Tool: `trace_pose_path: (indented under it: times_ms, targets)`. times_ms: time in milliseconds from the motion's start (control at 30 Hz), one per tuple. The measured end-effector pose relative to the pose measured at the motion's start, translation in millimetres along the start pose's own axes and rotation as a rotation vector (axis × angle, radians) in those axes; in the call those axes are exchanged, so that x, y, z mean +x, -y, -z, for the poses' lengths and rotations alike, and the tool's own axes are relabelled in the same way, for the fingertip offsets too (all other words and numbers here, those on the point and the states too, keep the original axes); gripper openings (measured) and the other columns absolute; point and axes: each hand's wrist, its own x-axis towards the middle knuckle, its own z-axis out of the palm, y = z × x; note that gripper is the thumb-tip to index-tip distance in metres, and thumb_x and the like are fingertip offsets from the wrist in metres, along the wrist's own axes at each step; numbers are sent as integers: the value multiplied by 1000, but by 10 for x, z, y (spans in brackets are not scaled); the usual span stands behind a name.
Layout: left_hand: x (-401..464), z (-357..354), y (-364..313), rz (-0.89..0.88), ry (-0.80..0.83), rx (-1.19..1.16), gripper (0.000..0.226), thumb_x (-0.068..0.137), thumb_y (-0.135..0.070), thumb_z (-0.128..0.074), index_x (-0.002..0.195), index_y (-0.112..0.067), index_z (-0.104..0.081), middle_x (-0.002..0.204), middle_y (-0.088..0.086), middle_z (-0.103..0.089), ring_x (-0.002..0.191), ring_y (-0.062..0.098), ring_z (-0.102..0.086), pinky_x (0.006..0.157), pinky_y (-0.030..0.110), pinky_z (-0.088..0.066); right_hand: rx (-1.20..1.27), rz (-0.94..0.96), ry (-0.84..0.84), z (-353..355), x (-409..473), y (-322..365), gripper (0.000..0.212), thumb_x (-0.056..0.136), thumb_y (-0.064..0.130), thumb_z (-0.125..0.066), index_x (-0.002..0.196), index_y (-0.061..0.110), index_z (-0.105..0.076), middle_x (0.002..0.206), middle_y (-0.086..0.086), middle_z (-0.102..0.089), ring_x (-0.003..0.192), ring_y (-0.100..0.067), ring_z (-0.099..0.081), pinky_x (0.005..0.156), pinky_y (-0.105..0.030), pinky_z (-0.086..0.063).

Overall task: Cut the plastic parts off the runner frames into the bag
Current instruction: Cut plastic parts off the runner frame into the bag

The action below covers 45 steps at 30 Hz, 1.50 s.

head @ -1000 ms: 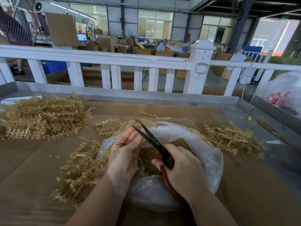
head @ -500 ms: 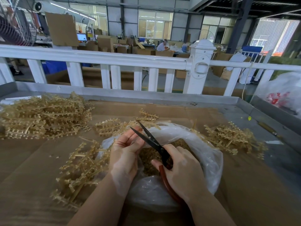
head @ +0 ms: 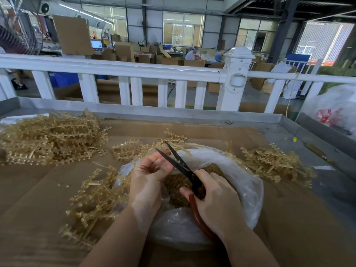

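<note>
A clear plastic bag [head: 242, 182] lies open on the cardboard-covered table, with a heap of cut tan parts [head: 177, 191] inside. My right hand [head: 215, 205] grips black scissors [head: 179, 162] by their red-brown handles, blades spread apart and pointing up-left over the bag. My left hand [head: 148, 176] hovers over the bag's left edge, fingers curled close to the blades; what it pinches is too small to make out. Tan runner frames [head: 96, 197] lie just left of the bag.
A large pile of runner frames [head: 50, 137] sits at the far left, a smaller bunch [head: 131, 151] behind the bag, another pile [head: 273, 162] to the right. The metal table rim [head: 173, 110] and a white railing [head: 134, 70] run across the back. A white bag [head: 335, 110] stands at far right.
The scissor blades have opened wider, and my left hand's fingers have shifted slightly against them. Both hands stay over the bag.
</note>
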Motion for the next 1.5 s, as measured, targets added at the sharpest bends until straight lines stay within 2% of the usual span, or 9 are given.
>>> trace_pose_path:
  times_ms: [233,400,500,667,800,900,1067,1300,1500]
  targets:
    - [18,21,12,-26,40,-19,29,57,13,-62,76,-9,-62,62,1,-62,66,13,-64,69,22,-57,0,14,-20,-8,1,-4,33,82,59,-54,98,31,-61,79,14,-58,72,-3,-50,65,-11,-33]
    - [36,29,15,-18,46,-9,40,58,9,-66,97,3,-61,91,21,-62,83,25,-64,78,26,-58,6,33,-23,7,13,-10,35,82,58,-53,94,26,-63,73,13,-59,65,-3,-50,60,-14,-38]
    - [52,40,24,-7,47,2,48,60,9,-66,107,10,-58,98,24,-60,89,29,-62,83,30,-56,-7,29,-46,18,12,4,36,82,59,-52,92,27,-63,70,13,-58,62,-2,-48,57,-11,-32]
    - [35,56,27,-51,99,104,30,60,7,-67,88,2,-61,81,13,-66,79,21,-66,75,26,-57,-17,7,-45,22,9,14,38,81,62,-49,95,30,-62,75,14,-60,68,0,-47,58,-5,-26]
    - [40,66,42,-70,118,173,26,67,16,-65,91,5,-60,85,19,-64,83,23,-65,83,29,-57,-26,10,-39,16,12,11,38,81,62,-47,96,30,-61,75,15,-57,68,0,-45,57,-4,-25]
    - [36,60,45,-70,95,183,29,69,19,-64,95,6,-58,85,18,-64,83,22,-66,79,27,-57,-17,15,-16,23,11,8,35,82,59,-52,96,29,-62,73,16,-53,66,0,-45,57,-5,-26]
    - [29,63,52,-57,70,102,42,58,9,-68,91,-13,-52,70,-1,-66,74,12,-67,70,21,-55,-6,31,-9,32,3,12,34,82,57,-57,96,27,-64,74,13,-59,64,1,-46,56,-5,-27]
    - [17,50,45,-38,47,81,45,53,5,-68,90,-13,-52,74,3,-65,75,14,-67,70,23,-55,-21,36,-8,19,-2,5,33,83,57,-57,96,28,-64,75,12,-62,65,1,-48,58,-4,-28]
    - [-21,15,-10,-15,51,92,41,59,9,-66,94,-6,-54,84,14,-62,87,28,-63,88,39,-53,-72,33,-68,10,-2,11,30,83,57,-56,92,29,-62,71,13,-58,63,-1,-45,57,-5,-25]
